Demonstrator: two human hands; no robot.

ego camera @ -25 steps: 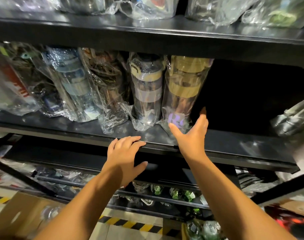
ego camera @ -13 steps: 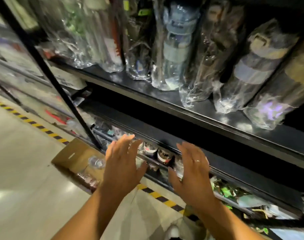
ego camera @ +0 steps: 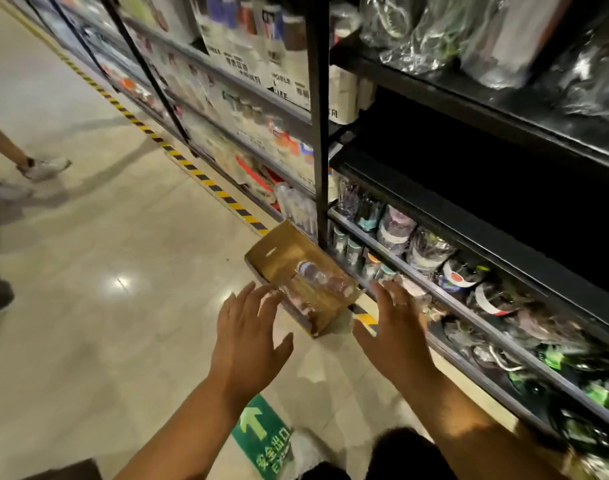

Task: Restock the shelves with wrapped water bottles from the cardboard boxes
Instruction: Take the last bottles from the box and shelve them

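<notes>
Both hands reached out, left hand and right hand, fingers spread, holding nothing. Beyond them sat the open brown cardboard box on the floor, clear wrapped bottles inside.

Below me, tile floor: open cardboard box sits on it against the black rack, across the hazard tape. Green arrow sticker closer to me. Low shelf carries wrapped bottles.

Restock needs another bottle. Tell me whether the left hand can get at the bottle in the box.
Probably yes: the box lies open-topped on the floor, the bottle sits uncovered inside, and the open left hand hovers near it with nothing between.
</notes>
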